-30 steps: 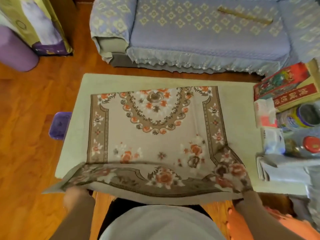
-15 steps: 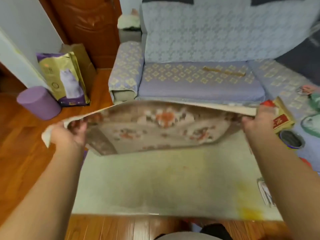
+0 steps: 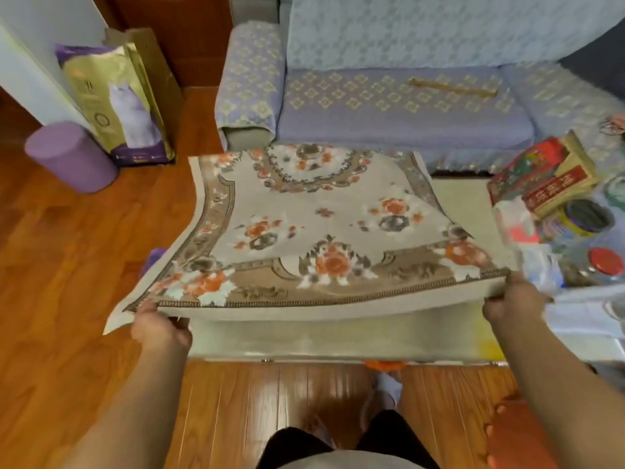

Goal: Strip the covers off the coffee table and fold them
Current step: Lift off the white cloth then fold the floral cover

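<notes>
Both arms are reaching forward. Left hand [image 3: 159, 328] and right hand [image 3: 510, 299] are each pinching a near corner of the floral cover [image 3: 314, 225], grips closed, cover lifting above the bench [image 3: 338, 340] near edge.

The floral cover [image 3: 314, 228] is a beige rectangular cloth with a brown patterned border, orange and grey flower clusters and a round wreath motif near its far end. Its near edge is lifted off the worktop [image 3: 338, 340], showing a plain pale underside, and it sags between its two near corners. The far end rests low toward the worktop's far side. Beneath lies a pale, glossy surface.
</notes>
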### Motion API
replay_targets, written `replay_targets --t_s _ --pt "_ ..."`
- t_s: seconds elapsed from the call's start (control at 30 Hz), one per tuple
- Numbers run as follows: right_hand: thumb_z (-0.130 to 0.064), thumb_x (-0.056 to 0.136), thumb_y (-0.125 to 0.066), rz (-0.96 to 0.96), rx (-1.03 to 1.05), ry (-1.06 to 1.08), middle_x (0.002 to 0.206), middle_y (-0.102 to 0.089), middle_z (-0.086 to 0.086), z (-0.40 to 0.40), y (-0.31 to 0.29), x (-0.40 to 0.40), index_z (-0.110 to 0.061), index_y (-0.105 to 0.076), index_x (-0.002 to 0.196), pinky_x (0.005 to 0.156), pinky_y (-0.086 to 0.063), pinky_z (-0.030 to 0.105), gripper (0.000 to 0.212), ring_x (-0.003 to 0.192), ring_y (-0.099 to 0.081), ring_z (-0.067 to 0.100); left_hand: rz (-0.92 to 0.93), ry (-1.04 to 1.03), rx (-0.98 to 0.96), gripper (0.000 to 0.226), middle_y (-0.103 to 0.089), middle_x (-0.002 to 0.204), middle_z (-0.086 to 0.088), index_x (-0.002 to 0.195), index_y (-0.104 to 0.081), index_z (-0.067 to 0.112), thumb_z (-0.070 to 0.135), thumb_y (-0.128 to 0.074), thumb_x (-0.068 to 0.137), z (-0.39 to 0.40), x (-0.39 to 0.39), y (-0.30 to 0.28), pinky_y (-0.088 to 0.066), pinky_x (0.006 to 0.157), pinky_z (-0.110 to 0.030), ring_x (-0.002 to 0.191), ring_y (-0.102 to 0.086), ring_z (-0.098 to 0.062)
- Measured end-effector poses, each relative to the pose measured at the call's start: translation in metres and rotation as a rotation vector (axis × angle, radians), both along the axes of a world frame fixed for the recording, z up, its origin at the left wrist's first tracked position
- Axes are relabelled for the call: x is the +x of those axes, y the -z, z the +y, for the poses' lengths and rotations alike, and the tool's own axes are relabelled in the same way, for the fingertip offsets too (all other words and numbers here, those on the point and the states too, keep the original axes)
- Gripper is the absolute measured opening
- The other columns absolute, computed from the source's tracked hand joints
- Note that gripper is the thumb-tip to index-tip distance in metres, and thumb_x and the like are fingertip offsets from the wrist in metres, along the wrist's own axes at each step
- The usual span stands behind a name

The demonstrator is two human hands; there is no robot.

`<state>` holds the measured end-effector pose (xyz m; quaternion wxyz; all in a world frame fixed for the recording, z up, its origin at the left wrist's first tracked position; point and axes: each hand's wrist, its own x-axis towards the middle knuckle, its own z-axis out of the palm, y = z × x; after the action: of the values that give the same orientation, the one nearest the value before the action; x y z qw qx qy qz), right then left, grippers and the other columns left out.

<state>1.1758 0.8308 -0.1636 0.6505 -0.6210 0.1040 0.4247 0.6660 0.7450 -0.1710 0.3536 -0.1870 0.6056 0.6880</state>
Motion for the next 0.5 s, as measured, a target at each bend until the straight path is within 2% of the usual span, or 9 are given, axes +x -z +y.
replay_targets --t_s 0.07,0.1,0.17,0.2,0.27,0.3,0.4,0.5 --pt "-0.049 0.1 -0.05 -0.021 -0.111 -0.019 0.102 -0.063 0.001 -0.021 0.032 0.0 -0.014 -0.056 0.094 0.074 -0.05 0.012 0.036 0.082 -0.057 0.01 0.005 0.134 -0.172 0.031 -0.074 0.108 -0.006 0.124 -0.067 0.016 0.016 -0.047 0.1 -0.017 -0.008 0.03 -0.06 0.074 -0.038 0.096 -0.072 -0.027" --pt "-0.054 0.098 -0.046 -0.024 -0.186 -0.04 0.107 -0.064 0.007 -0.03 0.05 0.003 -0.01 -0.059 0.104 0.071 -0.051 0.013 0.047 0.089 -0.058 0.016 -0.01 0.223 -0.232 0.031 -0.072 0.114 -0.008 0.127 -0.065 0.017 0.016 -0.049 0.1 -0.023 -0.01 0.044 -0.059 0.073 -0.04 0.097 -0.07 -0.028" --pt "-0.038 0.101 -0.055 0.012 -0.276 -0.088 0.121 -0.063 0.009 -0.045 0.081 0.009 -0.015 -0.057 0.115 0.08 -0.057 0.031 0.027 0.102 -0.062 0.024 -0.036 0.396 -0.337 0.028 -0.07 0.113 -0.008 0.128 -0.062 0.018 0.018 -0.054 0.101 -0.034 -0.009 0.063 -0.057 0.071 -0.043 0.093 -0.068 -0.028" --pt "-0.03 0.101 -0.057 0.066 -0.326 -0.11 0.12 -0.063 0.01 -0.051 0.095 0.012 -0.016 -0.055 0.115 0.082 -0.057 0.038 0.019 0.098 -0.063 0.024 -0.044 0.456 -0.372 0.024 -0.07 0.108 -0.007 0.125 -0.061 0.019 0.02 -0.055 0.102 -0.037 -0.004 0.07 -0.056 0.071 -0.044 0.09 -0.067 -0.026" --pt "-0.028 0.102 -0.057 0.152 -0.425 -0.164 0.112 -0.063 0.009 -0.059 0.111 0.016 -0.015 -0.054 0.116 0.092 -0.054 0.04 0.02 0.088 -0.062 0.024 -0.058 0.496 -0.406 0.019 -0.069 0.103 -0.007 0.121 -0.059 0.019 0.023 -0.054 0.103 -0.043 0.005 0.078 -0.056 0.073 -0.044 0.089 -0.067 -0.026" --pt "-0.031 0.1 -0.06 0.195 -0.49 -0.198 0.112 -0.064 0.008 -0.064 0.114 0.018 -0.013 -0.057 0.118 0.095 -0.054 0.04 0.025 0.091 -0.063 0.024 -0.063 0.499 -0.428 0.019 -0.069 0.104 -0.007 0.121 -0.059 0.019 0.024 -0.054 0.103 -0.047 0.008 0.082 -0.056 0.075 -0.044 0.09 -0.067 -0.027" --pt "-0.033 0.088 -0.074 0.331 -0.596 -0.207 0.114 -0.069 0.003 -0.084 0.125 0.028 -0.016 -0.063 0.122 0.09 -0.057 0.042 0.039 0.101 -0.067 0.026 -0.028 0.485 -0.514 0.026 -0.066 0.115 -0.013 0.13 -0.056 0.015 0.019 -0.047 0.105 -0.064 0.009 0.091 -0.054 0.083 -0.047 0.097 -0.066 -0.031" --pt "-0.035 0.088 -0.073 0.373 -0.561 -0.182 0.106 -0.073 0.004 -0.101 0.131 0.031 -0.018 -0.067 0.114 0.085 -0.057 0.044 0.032 0.098 -0.07 0.027 0.042 0.433 -0.543 0.025 -0.065 0.119 -0.015 0.125 -0.057 0.015 0.011 -0.045 0.104 -0.076 0.004 0.095 -0.055 0.084 -0.047 0.095 -0.065 -0.031"
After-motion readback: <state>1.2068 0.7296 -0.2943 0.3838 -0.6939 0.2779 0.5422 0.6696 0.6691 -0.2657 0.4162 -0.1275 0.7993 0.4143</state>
